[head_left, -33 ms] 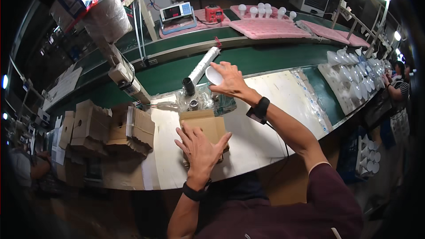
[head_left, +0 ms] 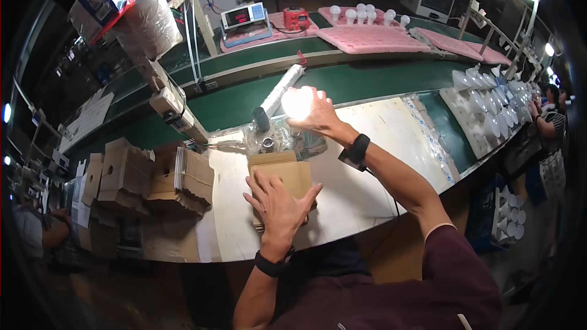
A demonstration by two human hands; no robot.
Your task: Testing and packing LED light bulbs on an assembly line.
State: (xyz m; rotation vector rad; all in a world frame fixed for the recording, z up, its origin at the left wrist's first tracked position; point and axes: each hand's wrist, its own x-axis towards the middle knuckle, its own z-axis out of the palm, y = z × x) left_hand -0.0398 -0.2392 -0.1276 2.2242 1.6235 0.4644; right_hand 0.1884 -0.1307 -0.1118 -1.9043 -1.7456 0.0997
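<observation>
A single view, taken by the left of two fisheye cameras worn side by side on the person's head. It faces forward and down across the white surface (head_left: 361, 208) — upright and unmirrored, so its left is the person's own. Nearest the lens, at the bottom, is the maroon shirt (head_left: 397, 299); the right forearm (head_left: 400, 177) slants up from its sleeve. The left fingers (head_left: 266, 192) and right fingers (head_left: 324, 104) fall near mid-frame, while the pink mats (head_left: 373, 40) lie well beyond — toward the upper edge. Straight edges bow toward the dark, rounded rim.
</observation>
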